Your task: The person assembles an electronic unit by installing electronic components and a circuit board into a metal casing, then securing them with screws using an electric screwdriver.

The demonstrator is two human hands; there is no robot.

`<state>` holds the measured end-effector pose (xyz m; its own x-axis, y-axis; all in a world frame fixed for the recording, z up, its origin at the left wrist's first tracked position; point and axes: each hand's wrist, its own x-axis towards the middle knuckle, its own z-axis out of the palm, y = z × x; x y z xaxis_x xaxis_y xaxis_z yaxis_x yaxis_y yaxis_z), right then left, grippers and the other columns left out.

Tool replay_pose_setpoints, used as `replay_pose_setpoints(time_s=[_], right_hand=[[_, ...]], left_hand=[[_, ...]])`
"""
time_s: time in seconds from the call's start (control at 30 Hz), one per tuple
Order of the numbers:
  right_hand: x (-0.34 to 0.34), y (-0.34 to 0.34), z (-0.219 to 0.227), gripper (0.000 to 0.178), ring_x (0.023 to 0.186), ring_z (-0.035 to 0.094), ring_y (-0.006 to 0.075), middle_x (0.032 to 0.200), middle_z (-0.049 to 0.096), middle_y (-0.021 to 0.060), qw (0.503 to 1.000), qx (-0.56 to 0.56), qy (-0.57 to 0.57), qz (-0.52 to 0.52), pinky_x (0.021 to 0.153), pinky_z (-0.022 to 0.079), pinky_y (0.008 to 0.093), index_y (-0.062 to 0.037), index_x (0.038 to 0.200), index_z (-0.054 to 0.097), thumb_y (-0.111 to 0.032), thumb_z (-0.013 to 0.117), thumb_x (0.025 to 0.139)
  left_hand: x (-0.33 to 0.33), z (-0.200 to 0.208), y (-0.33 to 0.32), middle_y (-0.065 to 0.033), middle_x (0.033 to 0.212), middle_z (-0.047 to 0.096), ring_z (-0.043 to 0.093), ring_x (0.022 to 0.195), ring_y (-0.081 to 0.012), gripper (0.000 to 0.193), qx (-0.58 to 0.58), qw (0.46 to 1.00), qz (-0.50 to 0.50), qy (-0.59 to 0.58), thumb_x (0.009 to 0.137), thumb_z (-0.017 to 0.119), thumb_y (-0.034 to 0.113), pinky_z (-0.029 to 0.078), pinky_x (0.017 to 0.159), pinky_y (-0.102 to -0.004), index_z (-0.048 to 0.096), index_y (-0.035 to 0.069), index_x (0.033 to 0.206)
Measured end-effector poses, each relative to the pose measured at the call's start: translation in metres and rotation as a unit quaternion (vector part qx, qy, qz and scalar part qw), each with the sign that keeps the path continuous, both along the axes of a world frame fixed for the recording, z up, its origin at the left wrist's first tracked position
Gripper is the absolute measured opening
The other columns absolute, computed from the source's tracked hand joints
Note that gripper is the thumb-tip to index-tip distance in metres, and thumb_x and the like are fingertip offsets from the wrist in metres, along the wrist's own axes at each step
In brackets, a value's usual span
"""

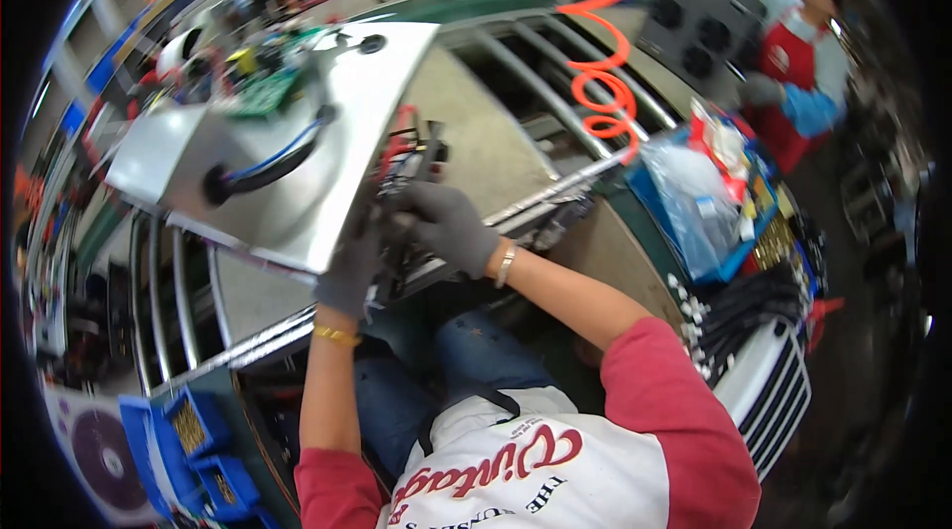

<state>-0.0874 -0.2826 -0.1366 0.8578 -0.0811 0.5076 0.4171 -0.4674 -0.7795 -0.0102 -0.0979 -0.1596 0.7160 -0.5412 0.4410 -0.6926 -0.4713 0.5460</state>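
A bent sheet-metal panel [367, 103] stands tilted over the roller line, carrying a green circuit board [268, 93] and a black cable with a blue wire [283, 164] that passes through a hole. My left hand [352, 271], in a grey glove, is at the panel's lower right edge; its fingers are hidden and blurred. Close beside it, my gloved right hand [446, 227] is closed, its fingertips among dark parts by that edge. What it holds cannot be made out. Red and black wires [402, 147] stick up just beyond both hands.
Metal rollers [565, 88] and a flat board [486, 122] lie beyond. An orange coiled hose [605, 83] hangs at right. Blue bins [193, 430] stand lower left; a blue tray with plastic bags [694, 202] and black cables [744, 316] lie right. A co-worker [793, 63] handles a grey fan panel [699, 18].
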Motion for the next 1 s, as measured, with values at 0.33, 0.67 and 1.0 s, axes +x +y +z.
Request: replay_pose_setpoints(time_s=[0.33, 0.67, 1.0], right_hand=[[0.032, 0.022, 0.006, 0.015, 0.064, 0.056, 0.0110, 0.087, 0.064, 0.0057, 0.911, 0.403, 0.078, 0.036, 0.057, 0.047, 0.0264, -0.0036, 0.108, 0.057, -0.017, 0.057, 0.101], [-0.001, 0.034, -0.014, 0.018, 0.057, 0.049, 0.0076, 0.082, 0.059, 0.0019, 0.881, 0.435, 0.163, 0.085, 0.050, 0.041, 0.0237, -0.0072, 0.109, 0.055, -0.025, 0.055, 0.103], [-0.167, -0.193, 0.113, 0.023, 0.071, 0.059, 0.0073, 0.091, 0.067, 0.0002, 0.953, 0.097, 0.188, -0.217, 0.058, 0.049, 0.0224, -0.0072, 0.110, 0.067, -0.016, 0.058, 0.091]], left_hand=[[-0.077, 0.019, 0.026, -0.0062, 0.097, 0.068, 0.055, 0.065, -0.0067, 0.039, -0.201, 0.955, 0.063, 0.206, 0.100, 0.057, 0.012, 0.045, 0.057, -0.0241, 0.058, -0.002, 0.137], [-0.100, 0.020, 0.049, 0.0014, 0.067, 0.056, 0.040, 0.053, -0.0022, 0.034, -0.252, 0.917, 0.103, 0.293, 0.102, 0.060, 0.020, 0.029, 0.048, -0.0195, 0.063, 0.001, 0.129], [-0.108, -0.012, 0.069, 0.0017, 0.066, 0.056, 0.037, 0.051, -0.0010, 0.033, -0.196, 0.950, 0.053, 0.238, 0.103, 0.061, 0.023, 0.024, 0.046, -0.0185, 0.063, 0.000, 0.126]])
